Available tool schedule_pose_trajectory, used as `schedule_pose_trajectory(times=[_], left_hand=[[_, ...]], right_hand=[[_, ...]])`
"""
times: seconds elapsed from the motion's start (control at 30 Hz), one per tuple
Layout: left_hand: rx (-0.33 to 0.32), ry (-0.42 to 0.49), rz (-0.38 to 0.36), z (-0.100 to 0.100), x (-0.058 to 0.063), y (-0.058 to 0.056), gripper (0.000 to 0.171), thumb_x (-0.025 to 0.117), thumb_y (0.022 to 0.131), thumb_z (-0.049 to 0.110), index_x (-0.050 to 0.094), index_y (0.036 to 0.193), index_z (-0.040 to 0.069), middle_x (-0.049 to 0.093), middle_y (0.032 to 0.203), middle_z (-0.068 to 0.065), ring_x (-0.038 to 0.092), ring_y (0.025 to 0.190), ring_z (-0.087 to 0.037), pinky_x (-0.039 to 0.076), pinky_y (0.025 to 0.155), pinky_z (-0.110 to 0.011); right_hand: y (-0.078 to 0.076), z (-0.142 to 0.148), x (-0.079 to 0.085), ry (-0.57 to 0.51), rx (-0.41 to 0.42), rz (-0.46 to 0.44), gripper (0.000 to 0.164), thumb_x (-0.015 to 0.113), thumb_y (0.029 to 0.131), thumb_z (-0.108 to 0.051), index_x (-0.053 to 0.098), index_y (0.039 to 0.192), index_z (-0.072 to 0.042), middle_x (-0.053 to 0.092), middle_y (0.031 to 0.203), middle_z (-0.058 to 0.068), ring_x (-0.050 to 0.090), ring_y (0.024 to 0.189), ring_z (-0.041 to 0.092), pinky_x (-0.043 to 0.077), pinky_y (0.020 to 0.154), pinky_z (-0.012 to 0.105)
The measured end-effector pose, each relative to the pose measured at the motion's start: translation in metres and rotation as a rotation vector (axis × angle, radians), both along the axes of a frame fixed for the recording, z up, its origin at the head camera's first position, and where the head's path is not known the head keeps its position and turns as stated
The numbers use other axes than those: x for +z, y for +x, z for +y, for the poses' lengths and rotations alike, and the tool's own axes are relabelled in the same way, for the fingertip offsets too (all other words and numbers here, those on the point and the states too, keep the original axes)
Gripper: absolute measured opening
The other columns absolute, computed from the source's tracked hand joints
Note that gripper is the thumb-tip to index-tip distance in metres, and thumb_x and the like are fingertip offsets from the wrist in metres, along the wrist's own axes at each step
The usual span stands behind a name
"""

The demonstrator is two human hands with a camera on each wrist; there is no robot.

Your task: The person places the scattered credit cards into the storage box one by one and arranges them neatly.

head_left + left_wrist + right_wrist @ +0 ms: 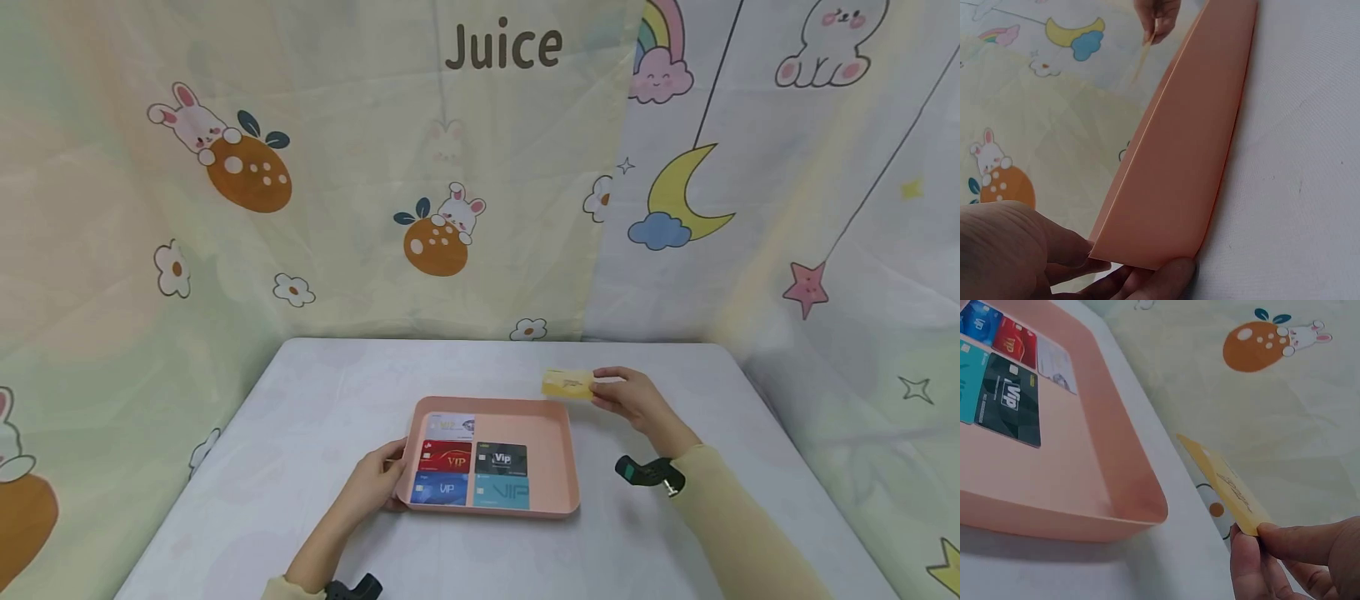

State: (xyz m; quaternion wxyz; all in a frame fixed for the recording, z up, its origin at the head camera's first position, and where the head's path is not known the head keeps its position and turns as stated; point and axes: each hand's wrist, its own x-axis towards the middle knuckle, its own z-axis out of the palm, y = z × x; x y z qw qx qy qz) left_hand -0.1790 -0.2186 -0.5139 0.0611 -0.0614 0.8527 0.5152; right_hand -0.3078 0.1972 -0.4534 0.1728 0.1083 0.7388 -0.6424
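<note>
A pink tray [551, 454] sits on the white table. Its left half bears a silvery-white card [450, 427], a red VIP card [445, 457], a blue VIP card [440, 489], a black Vip card [1009, 400] and a teal VIP card [502, 492]. My left hand [371, 479] grips the tray's left side, with fingers at the rim and beneath in the left wrist view. Beyond the tray's far right corner, my right hand [636, 404] pinches a yellow card [567, 383] by its right end, between thumb and fingers. The card is raised, apart from the tray.
The white table [330, 375] reaches back to a hanging printed cloth [360, 167] with rabbits, oranges and the word Juice. A second cloth [862, 208] with moon and stars hangs at the right. Each wrist wears a black strap [651, 472].
</note>
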Motion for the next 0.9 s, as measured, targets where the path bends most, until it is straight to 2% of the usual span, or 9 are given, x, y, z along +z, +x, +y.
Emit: schedule_pose_trajectory(times=[0.1,0.3,0.47,0.57,0.77,0.9], left_hand=[[0.001,-0.006,-0.003,0.000,0.001,0.000,0.046,0.056,0.104,0.010,0.052,0.149,0.001,0.065,0.130,-0.020,0.065,0.102,-0.026,0.066,0.061,-0.035],[0.003,0.012,-0.012,0.000,0.001,0.001,0.046,0.056,0.104,0.011,0.052,0.149,0.001,0.064,0.130,-0.020,0.066,0.100,-0.025,0.065,0.059,-0.036],[0.004,0.018,-0.016,0.000,0.000,0.001,0.046,0.056,0.104,0.011,0.051,0.150,0.001,0.065,0.130,-0.020,0.066,0.098,-0.024,0.065,0.058,-0.036],[0.004,0.025,-0.018,-0.001,0.000,0.002,0.047,0.056,0.104,0.011,0.051,0.150,0.001,0.064,0.130,-0.020,0.066,0.098,-0.024,0.065,0.058,-0.036],[-0.003,0.034,-0.023,-0.002,0.000,0.002,0.047,0.057,0.105,0.013,0.051,0.150,0.002,0.064,0.132,-0.020,0.066,0.097,-0.023,0.065,0.058,-0.036],[-0.002,0.028,-0.022,-0.002,-0.001,0.002,0.048,0.057,0.105,0.014,0.051,0.150,0.003,0.063,0.131,-0.020,0.066,0.098,-0.023,0.065,0.058,-0.036]], right_hand=[[0.001,-0.010,0.003,0.013,0.021,0.015,0.057,0.065,0.101,-0.008,0.041,0.152,0.004,0.045,0.145,0.029,0.067,0.082,0.008,0.063,0.085,0.023],[0.004,-0.029,0.005,0.057,0.044,0.040,0.052,0.068,0.099,-0.009,0.047,0.145,0.004,0.054,0.133,0.026,0.069,0.076,0.009,0.063,0.076,0.021],[0.009,-0.047,0.002,0.158,0.081,0.070,0.043,0.070,0.098,-0.010,0.053,0.137,0.002,0.059,0.129,0.025,0.068,0.079,0.013,0.064,0.078,0.024],[0.013,-0.060,0.000,0.216,0.110,0.083,0.041,0.071,0.097,-0.009,0.052,0.131,0.000,0.063,0.120,0.023,0.067,0.080,0.017,0.064,0.080,0.028],[0.022,-0.079,-0.006,0.334,0.133,0.131,0.032,0.075,0.091,-0.007,0.053,0.113,-0.003,0.071,0.105,0.018,0.066,0.077,0.018,0.062,0.071,0.027],[0.026,-0.085,-0.009,0.389,0.149,0.176,0.025,0.076,0.089,-0.005,0.055,0.103,-0.003,0.071,0.099,0.016,0.067,0.078,0.021,0.062,0.070,0.032]])
